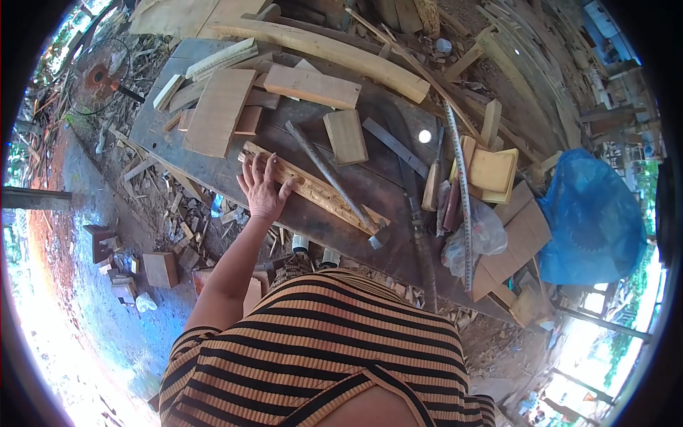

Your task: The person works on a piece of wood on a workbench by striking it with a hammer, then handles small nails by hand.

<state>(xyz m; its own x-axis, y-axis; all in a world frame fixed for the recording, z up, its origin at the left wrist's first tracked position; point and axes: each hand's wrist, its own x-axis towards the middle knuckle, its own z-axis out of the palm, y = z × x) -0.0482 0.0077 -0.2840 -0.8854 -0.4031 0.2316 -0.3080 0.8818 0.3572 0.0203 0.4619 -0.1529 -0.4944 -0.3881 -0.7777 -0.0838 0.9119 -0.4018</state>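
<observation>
No legible text, label, brand or sign. The long steel ruler (pixel 461 192), right of centre on the workbench (pixel 213 171), bears graduations too small to read.

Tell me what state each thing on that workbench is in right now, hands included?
Left hand: open, fingers spread, pressed flat on the carved strip.
Right hand: out of sight.
Carved strip: lying flat along the workbench's near edge, held down at one end.
Hammer: lying loose across the strip, head toward the near edge.
Wide board: lying flat, untouched.
Tape measure: pulled out along the bench.
Blue bag: crumpled, bulging.
</observation>
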